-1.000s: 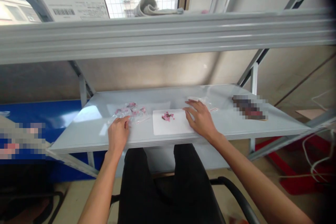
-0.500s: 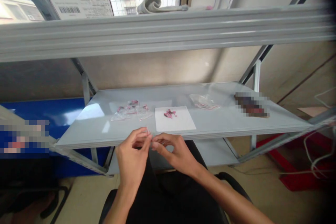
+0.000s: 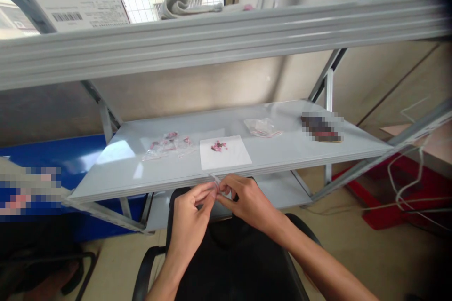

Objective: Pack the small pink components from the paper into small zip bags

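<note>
Just in front of the shelf edge, my left hand (image 3: 196, 204) and my right hand (image 3: 240, 193) meet, fingertips pinched together. Between them is a small clear plastic bag (image 3: 214, 178), mostly covered by the fingers. Beyond the hands lies a white sheet of paper (image 3: 236, 156) bearing a little heap of pink and dark bits (image 3: 219, 146). To its left are several clear bags (image 3: 167, 145) with similar pink and dark contents. A stack of flat clear bags with reddish edges (image 3: 264, 128) rests to the right of the paper.
The grey shelf (image 3: 116, 169) carries a blurred-out dark object (image 3: 321, 128) at right. A thick upper shelf beam (image 3: 212, 40) crosses above, with white labelled boxes (image 3: 70, 0) and a rolled grey cloth (image 3: 176, 3) on it. White cables (image 3: 399, 188) hang at far right.
My view has shifted, so the shelf and its items sit further left. Both hands remain pinched together, and the clear bag's edge now shows more above the fingertips.
</note>
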### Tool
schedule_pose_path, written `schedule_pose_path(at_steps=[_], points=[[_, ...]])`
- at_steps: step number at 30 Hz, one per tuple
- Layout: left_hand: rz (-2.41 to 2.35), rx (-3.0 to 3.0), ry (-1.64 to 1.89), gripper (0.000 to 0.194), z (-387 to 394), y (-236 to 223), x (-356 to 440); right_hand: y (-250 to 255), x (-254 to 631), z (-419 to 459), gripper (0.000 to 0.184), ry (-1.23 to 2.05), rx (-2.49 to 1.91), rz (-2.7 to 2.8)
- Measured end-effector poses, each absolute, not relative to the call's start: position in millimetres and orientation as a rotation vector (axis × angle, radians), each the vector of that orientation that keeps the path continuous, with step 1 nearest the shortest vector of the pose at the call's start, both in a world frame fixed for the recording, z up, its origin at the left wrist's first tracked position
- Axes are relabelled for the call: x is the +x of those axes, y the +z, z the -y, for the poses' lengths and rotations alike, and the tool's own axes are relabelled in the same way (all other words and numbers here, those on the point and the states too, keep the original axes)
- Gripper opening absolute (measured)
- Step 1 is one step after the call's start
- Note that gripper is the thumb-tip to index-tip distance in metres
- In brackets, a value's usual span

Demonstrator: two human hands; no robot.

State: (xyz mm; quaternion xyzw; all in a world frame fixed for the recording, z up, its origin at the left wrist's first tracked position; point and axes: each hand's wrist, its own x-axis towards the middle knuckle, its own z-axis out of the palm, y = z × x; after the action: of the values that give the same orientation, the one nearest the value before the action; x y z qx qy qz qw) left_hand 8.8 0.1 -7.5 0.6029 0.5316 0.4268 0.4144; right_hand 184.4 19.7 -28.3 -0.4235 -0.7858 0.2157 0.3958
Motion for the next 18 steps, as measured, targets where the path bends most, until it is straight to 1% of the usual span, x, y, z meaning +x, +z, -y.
schedule_pose_path(at_steps=[2, 6, 9, 14, 18], points=[[-1.356, 1.571, 1.051, 0.024, 0.3, -8.5, 9.4, -24.8, 185.5, -17.8, 0.006, 0.525, -1.08, 2.069], [-1.438, 1.669, 1.016, 0.018, 1.9, -11.3, 9.7, -22.8, 187.4, -16.2, 0.018, 0.542, -1.057, 2.196], [-1.448, 1.701, 1.031, 0.017, 3.5, -13.4, 10.2, -24.2, 188.2, -16.6, 0.018, 0.584, -1.065, 2.184], [-1.393, 1.642, 1.04, 0.023, 1.2, -13.5, 10.6, -24.5, 188.3, -18.3, 0.022, 0.591, -1.097, 2.052], [-1.302, 1.619, 0.973, 0.025, -6.1, -11.2, 5.9, -21.9, 190.9, -21.0, 0.021, 0.723, -1.018, 2.032]])
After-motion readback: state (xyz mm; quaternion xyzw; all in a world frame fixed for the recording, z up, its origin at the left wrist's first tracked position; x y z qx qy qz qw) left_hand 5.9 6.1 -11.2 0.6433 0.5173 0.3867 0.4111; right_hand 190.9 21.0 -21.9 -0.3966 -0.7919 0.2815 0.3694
